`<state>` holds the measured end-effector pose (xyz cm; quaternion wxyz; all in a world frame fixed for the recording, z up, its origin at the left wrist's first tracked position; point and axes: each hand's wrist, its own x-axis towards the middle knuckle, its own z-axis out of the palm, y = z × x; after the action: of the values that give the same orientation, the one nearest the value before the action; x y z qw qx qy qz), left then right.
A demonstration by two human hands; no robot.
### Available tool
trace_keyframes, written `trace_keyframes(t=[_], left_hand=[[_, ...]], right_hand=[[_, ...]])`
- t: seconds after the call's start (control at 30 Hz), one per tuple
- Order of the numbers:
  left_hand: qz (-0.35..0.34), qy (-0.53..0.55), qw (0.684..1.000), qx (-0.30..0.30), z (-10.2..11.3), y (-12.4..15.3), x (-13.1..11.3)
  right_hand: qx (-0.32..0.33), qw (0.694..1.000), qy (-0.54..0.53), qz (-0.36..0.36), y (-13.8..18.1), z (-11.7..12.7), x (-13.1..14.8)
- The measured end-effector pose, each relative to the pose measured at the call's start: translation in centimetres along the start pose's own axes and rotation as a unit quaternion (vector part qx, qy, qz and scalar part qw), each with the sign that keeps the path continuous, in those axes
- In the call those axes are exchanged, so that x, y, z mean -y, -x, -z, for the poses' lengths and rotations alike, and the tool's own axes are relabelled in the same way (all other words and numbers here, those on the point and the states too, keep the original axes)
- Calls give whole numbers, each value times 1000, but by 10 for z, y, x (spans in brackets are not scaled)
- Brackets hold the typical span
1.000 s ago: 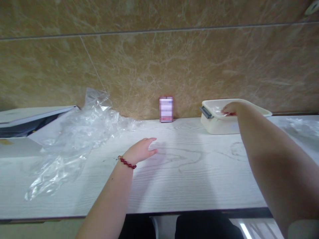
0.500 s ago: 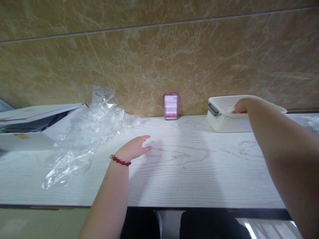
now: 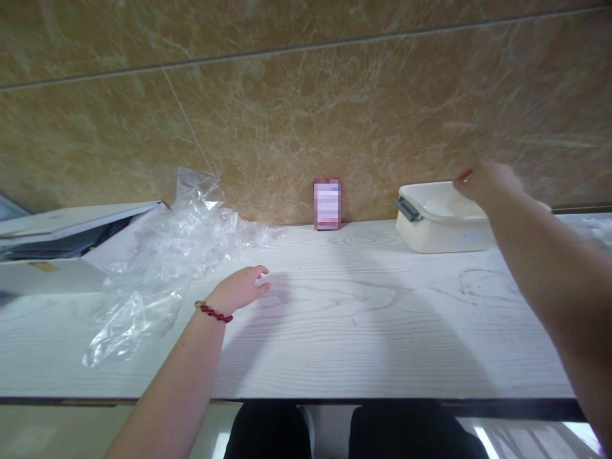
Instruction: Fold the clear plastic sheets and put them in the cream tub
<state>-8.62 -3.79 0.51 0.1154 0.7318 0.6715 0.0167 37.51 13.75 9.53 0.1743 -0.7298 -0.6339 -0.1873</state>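
My left hand [image 3: 238, 288] hovers over the white wood-grain table [image 3: 335, 331], thumb and fingers apart and nothing between them. A dark red bead bracelet [image 3: 213, 312] circles that wrist. On the right, my right hand [image 3: 490, 182] is above the rim of a cream plastic box [image 3: 444, 236] with a grey latch [image 3: 407, 209]. Its fingers are drawn together in a pinch and slightly blurred; whatever they hold, if anything, is too small to make out. My forearm covers the right part of the box.
Crumpled clear plastic wrap [image 3: 176, 248] spreads over the left of the table, against an open white carton [image 3: 57, 271] with dark contents. A phone [image 3: 327, 205] leans on the brown marble wall [image 3: 306, 121]. More clear plastic [image 3: 595, 231] lies at the far right.
My right hand has risen from inside the cream box to above its rim, moving slightly right. The left hand has shifted a little to the left, still empty.
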Motion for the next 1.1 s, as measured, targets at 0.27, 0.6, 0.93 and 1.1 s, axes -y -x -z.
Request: trace_keyframes(t=[0.27,0.6,0.93,1.1], left_hand=[[-3,1,999,-49,-1,-20,28],[7,56,990,-130,-22,-27,50],[49,19,975,-214,-31,-41,52],[30,-58,962,-265,-34,-49,41]], right_hand=[[81,960,-160,217,191,21,49],[162,899,-161,373,298,16,42],[142,910,-152,358,298,4,37],[135,914,-159,349,298,3,36]])
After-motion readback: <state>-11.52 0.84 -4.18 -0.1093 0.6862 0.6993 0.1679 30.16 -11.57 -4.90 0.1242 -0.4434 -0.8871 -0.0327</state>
